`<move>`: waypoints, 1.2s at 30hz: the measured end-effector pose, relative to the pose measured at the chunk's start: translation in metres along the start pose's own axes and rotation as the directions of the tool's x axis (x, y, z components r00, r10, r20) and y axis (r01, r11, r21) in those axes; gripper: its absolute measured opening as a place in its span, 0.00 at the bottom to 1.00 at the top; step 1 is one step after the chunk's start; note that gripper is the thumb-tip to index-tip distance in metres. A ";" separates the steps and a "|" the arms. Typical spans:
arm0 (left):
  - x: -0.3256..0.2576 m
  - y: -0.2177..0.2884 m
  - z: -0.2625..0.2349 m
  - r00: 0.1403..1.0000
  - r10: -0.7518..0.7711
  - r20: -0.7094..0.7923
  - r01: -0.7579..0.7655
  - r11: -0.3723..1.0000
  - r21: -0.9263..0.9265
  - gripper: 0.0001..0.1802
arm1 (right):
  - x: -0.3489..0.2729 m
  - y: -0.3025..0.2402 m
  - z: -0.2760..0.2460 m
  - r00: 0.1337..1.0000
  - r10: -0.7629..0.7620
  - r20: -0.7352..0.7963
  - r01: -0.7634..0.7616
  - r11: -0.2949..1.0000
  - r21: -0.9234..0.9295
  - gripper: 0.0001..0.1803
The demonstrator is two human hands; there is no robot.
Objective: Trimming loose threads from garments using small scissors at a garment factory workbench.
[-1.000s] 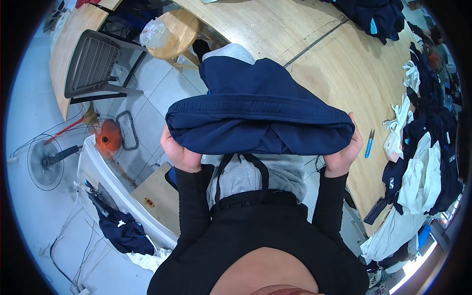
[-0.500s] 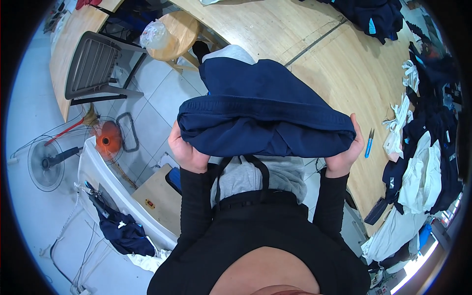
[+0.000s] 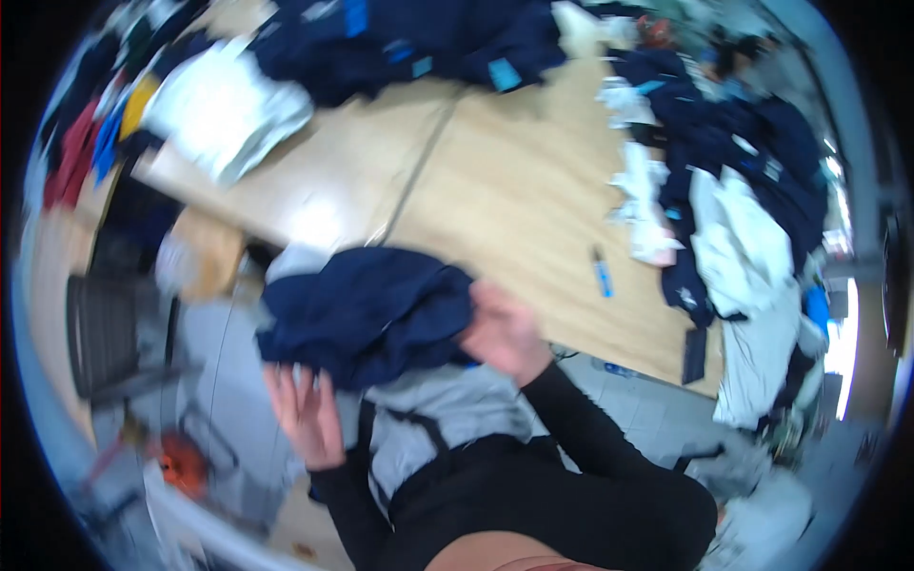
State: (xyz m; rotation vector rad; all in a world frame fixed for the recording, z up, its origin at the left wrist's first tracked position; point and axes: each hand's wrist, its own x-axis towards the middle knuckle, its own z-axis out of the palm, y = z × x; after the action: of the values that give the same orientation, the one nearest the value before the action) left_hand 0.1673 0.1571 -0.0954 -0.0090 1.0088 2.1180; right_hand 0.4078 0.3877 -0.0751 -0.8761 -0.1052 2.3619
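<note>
A navy blue cloth garment (image 3: 376, 314), bunched up, rests over my lap by the table's near edge. My left hand (image 3: 307, 419) is at its lower left edge, fingers stretched and a little apart, the tips close to the cloth. At the garment's right side is my right hand (image 3: 505, 331), smeared by motion; its fingers seem to touch the fabric, but whether they grip it is unclear. Under the garment show my grey trousers (image 3: 457, 395) with dark straps.
On the wooden table (image 3: 505, 219) lie blue-handled thread snips (image 3: 602, 273). Navy garments (image 3: 409, 48) are heaped at the far side, beside a white bundle (image 3: 224, 109). White cloth (image 3: 738, 228) and more navy pieces line the right edge. A chair (image 3: 109, 328) and stool (image 3: 208, 252) stand left.
The view has swung up and to the right. The garment, earlier held stretched by its waistband between both hands, is now bunched lower at the lap, its waistband no longer spread.
</note>
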 end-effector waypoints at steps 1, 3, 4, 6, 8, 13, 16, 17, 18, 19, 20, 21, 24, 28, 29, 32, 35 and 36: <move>-0.001 0.001 0.027 0.997 -0.020 -0.075 0.025 0.998 0.060 0.34 | 0.001 0.003 0.010 0.985 0.006 0.175 -0.013 0.999 0.035 0.08; -0.008 -0.010 0.074 0.978 0.092 -0.186 -0.034 0.955 0.294 0.25 | -0.010 0.004 0.045 0.940 0.016 0.341 0.016 0.996 -0.090 0.18; -0.006 -0.023 0.064 0.977 0.079 -0.199 -0.011 0.946 0.323 0.22 | -0.007 0.005 0.047 0.922 0.018 0.388 0.022 0.995 -0.098 0.22; -0.005 -0.045 0.061 0.970 0.083 -0.230 -0.009 0.952 0.306 0.22 | -0.001 0.010 0.060 0.910 0.001 0.414 0.040 0.995 -0.090 0.21; -0.010 -0.048 0.062 0.969 0.031 -0.244 0.091 0.876 0.473 0.15 | 0.009 0.016 0.064 0.909 0.012 0.416 0.031 0.995 -0.095 0.18; -0.016 -0.026 0.119 0.975 0.206 -0.087 -0.088 0.711 0.698 0.20 | -0.004 -0.001 0.061 0.890 -0.194 0.412 0.368 0.839 -0.400 0.12; 0.012 -0.013 0.112 0.926 0.378 0.009 -0.306 0.734 0.607 0.22 | -0.004 -0.004 0.045 0.841 -0.337 0.423 0.541 0.485 -0.687 0.13; 0.011 -0.015 0.112 0.936 0.349 -0.045 -0.263 0.779 0.569 0.21 | -0.005 -0.003 0.044 0.830 -0.388 0.401 0.534 0.345 -0.771 0.11; 0.009 -0.018 0.113 0.943 0.317 -0.098 -0.221 0.821 0.526 0.20 | -0.007 0.000 0.045 0.830 -0.385 0.404 0.535 0.341 -0.773 0.11; 0.006 -0.025 0.104 0.944 0.317 -0.095 -0.224 0.824 0.520 0.20 | -0.009 0.006 0.048 0.807 -0.403 0.431 0.562 0.300 -0.771 0.11; 0.002 -0.035 0.090 0.972 0.201 -0.118 -0.116 0.855 0.505 0.18 | -0.012 0.012 0.055 0.784 -0.417 0.459 0.587 0.259 -0.767 0.10; 0.000 -0.042 0.078 0.987 0.083 -0.139 -0.005 0.873 0.487 0.17 | -0.017 0.016 0.062 0.751 -0.440 0.492 0.631 0.262 -0.730 0.10; -0.026 -0.056 0.105 0.993 0.045 -0.113 0.025 0.835 0.550 0.15 | -0.018 0.023 0.066 0.705 -0.492 0.511 0.651 0.160 -0.742 0.14; -0.018 -0.058 0.066 0.952 -0.245 -0.182 0.304 0.732 0.609 0.17 | -0.012 0.022 0.065 0.617 -0.547 0.565 0.705 0.066 -0.706 0.15; -0.012 -0.055 0.065 0.975 -0.196 -0.104 0.219 0.782 0.583 0.19 | -0.011 0.019 0.063 0.573 -0.577 0.582 0.704 -0.016 -0.710 0.15; 0.007 -0.030 0.087 0.990 -0.023 -0.142 0.076 0.920 0.384 0.19 | -0.013 0.007 0.050 0.546 -0.579 0.606 0.595 -0.241 -0.767 0.14; 0.003 0.003 0.134 0.985 0.148 0.093 -0.164 0.967 0.195 0.15 | -0.024 -0.007 0.043 0.764 -0.376 0.525 0.348 -0.445 -0.825 0.14; 0.004 0.003 0.134 0.984 0.151 0.097 -0.167 0.967 0.192 0.15 | -0.031 -0.012 0.043 0.906 -0.193 0.376 0.223 -0.536 -0.814 0.14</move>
State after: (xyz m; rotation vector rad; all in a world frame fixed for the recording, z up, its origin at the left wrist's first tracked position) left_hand 0.2031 0.2471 -0.0031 0.2637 1.2022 2.1312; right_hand 0.4065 0.3856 -0.0211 -1.2179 -2.5785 1.0088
